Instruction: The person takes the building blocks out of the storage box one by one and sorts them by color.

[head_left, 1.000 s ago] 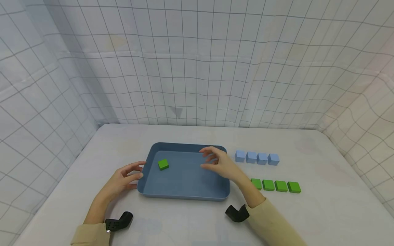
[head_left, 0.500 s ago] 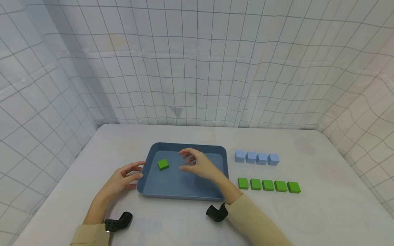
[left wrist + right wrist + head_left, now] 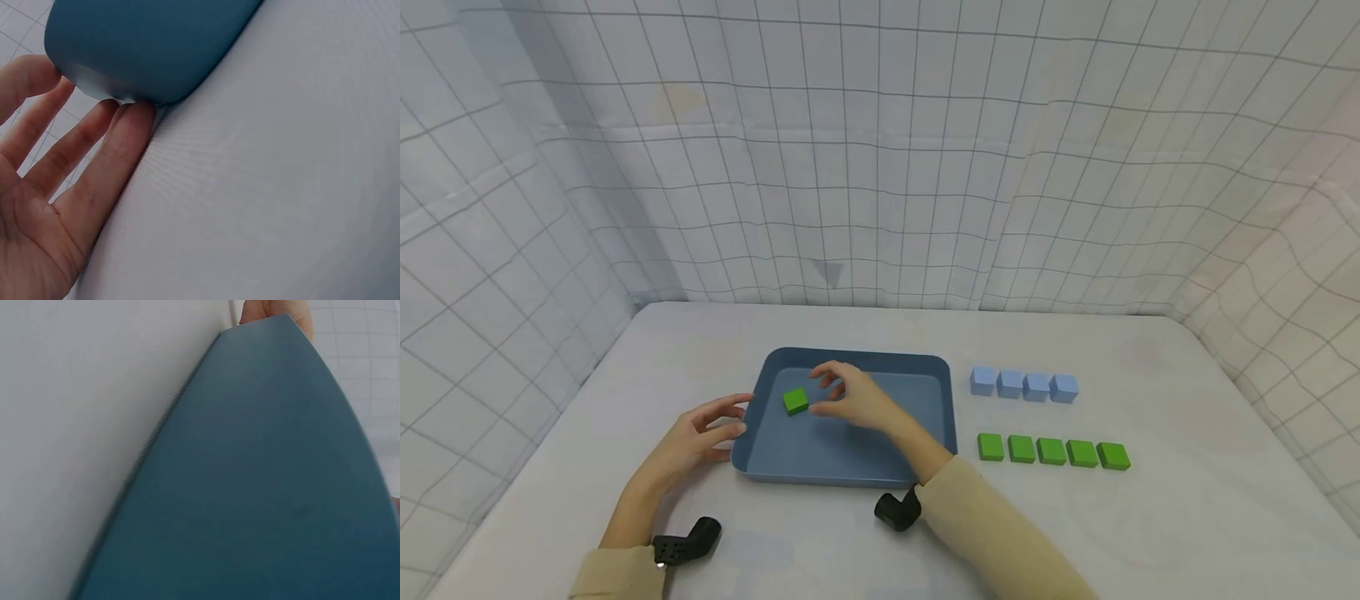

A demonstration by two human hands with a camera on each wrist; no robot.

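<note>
A shallow blue tray [image 3: 842, 481] stands on the white table. One green block [image 3: 795, 402] lies inside it towards the left. My right hand [image 3: 853, 400] hovers over the tray just right of this block, thumb and fingers spread apart around nothing. At the tray's left end, my left hand [image 3: 703, 433] touches the outer wall with extended fingertips. The left wrist view shows those fingers [image 3: 103, 169] resting against the blue wall [image 3: 150, 50]. In the right wrist view the tray's side [image 3: 237, 469] covers nearly all of the right hand.
Right of the tray, several green blocks [image 3: 1051, 451] form a row. Behind them is a row of several light blue blocks [image 3: 1036, 387]. A white cloth with a dark grid [image 3: 880, 167] hangs behind the table and along both sides.
My right hand has moved left across the tray, from its right end to beside the green block. The left hand stays at the tray's left end.
</note>
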